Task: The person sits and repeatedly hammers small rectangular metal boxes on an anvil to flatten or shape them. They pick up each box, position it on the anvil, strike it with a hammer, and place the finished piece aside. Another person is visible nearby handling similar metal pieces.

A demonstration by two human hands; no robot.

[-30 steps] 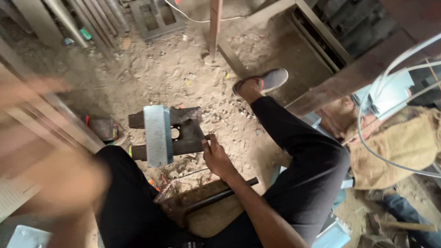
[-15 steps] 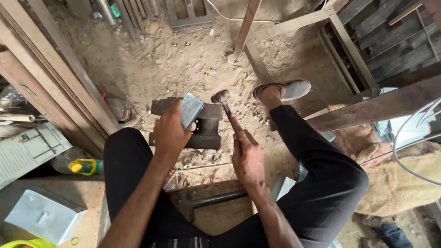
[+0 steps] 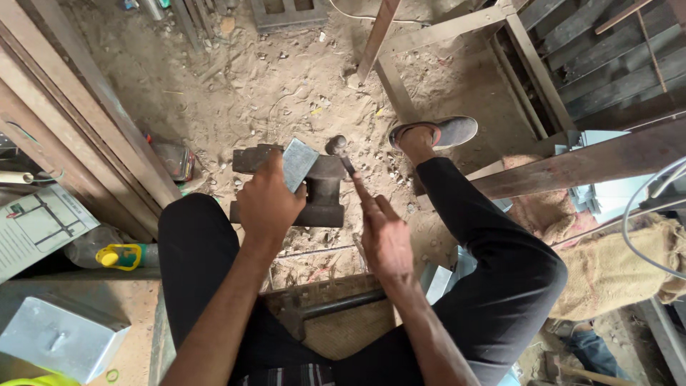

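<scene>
I sit on a sandy floor with a dark iron anvil block [image 3: 323,191] between my legs. My left hand [image 3: 266,206] grips a folded grey sheet-metal piece [image 3: 298,161] and holds it tilted on the block. My right hand [image 3: 384,236] holds a hammer [image 3: 338,149] by its handle, index finger stretched along it. The hammer head hovers just right of the sheet-metal piece, above the block's top.
A sandalled foot [image 3: 433,134] rests on the floor beyond the block. Wooden boards [image 3: 78,114] lean at the left. A metal box [image 3: 57,336] and a bottle with a yellow cap [image 3: 118,256] lie at the lower left. Angled wooden frames [image 3: 572,164] and a burlap sack [image 3: 614,264] stand at the right.
My left hand came in from the left and took hold of the sheet-metal piece on the block. My right hand lifted the hammer over the block; its head now sits slightly lower.
</scene>
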